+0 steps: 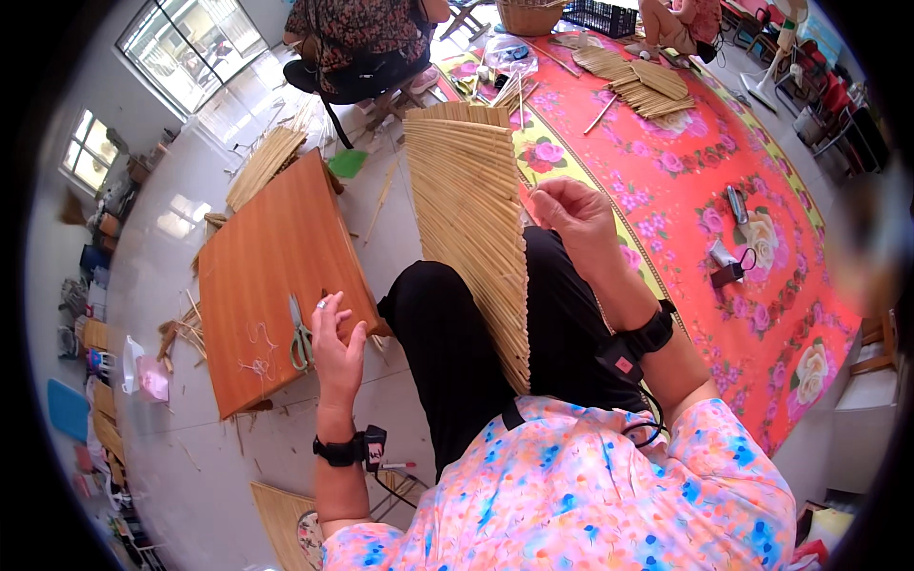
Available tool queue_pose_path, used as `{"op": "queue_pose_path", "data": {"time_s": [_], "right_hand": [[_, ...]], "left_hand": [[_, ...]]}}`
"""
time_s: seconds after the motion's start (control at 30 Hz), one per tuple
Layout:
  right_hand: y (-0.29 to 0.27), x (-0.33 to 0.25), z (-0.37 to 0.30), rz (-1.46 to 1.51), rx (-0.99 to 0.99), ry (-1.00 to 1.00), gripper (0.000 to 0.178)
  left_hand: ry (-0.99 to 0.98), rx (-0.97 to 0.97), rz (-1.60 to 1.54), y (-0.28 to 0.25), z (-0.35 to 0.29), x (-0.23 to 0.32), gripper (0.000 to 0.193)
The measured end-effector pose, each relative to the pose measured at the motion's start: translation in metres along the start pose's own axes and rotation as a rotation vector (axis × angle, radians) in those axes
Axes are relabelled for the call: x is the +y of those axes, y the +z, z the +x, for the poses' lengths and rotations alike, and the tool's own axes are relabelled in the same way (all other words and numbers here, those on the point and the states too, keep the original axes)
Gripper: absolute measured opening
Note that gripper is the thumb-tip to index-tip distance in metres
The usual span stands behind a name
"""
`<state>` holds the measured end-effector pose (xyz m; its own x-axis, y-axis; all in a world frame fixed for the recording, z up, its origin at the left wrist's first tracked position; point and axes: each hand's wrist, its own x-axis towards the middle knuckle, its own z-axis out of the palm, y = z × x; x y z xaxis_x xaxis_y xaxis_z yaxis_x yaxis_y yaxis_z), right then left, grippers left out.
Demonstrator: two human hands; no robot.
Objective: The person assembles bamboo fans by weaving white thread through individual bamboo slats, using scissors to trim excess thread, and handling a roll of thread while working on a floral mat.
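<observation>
slatted panel [466, 209]: straw-coloured sticks laid side by side, lying lengthwise between the knees [428, 290].
right hand [576, 214]: thumb and forefinger pinched together beside the panel's right edge; whether they grip anything fine, too small to tell.
left hand [335, 347]: fingers loosely spread, apparently holding nothing, near the scissors [300, 341].
wooden table [276, 257]: bears scissors and loose white thread [259, 360].
good handling: best to steady the panel with the knees, keeping stick ends even.
</observation>
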<state>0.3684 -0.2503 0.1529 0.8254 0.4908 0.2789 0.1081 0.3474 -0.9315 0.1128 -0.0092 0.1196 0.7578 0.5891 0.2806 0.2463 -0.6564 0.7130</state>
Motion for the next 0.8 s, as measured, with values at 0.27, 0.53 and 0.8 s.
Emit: {"op": "queue_pose_path", "data": {"time_s": [0.27, 0.53, 0.8], "right_hand": [[0.005, -0.025, -0.013, 0.177, -0.14, -0.243, 0.008], [0.004, -0.065, -0.041, 0.192, -0.401, -0.199, 0.01], [0.019, -0.109, -0.06, -0.2, -0.62, -0.408, 0.008]], "left_hand": [[0.036, -0.099, -0.267, 0.004, -0.009, 0.06, 0.047], [0.303, -0.288, -0.498, 0.024, 0.003, 0.127, 0.047], [0.598, -0.365, -0.651, 0.043, 0.025, 0.18, 0.045]]}}
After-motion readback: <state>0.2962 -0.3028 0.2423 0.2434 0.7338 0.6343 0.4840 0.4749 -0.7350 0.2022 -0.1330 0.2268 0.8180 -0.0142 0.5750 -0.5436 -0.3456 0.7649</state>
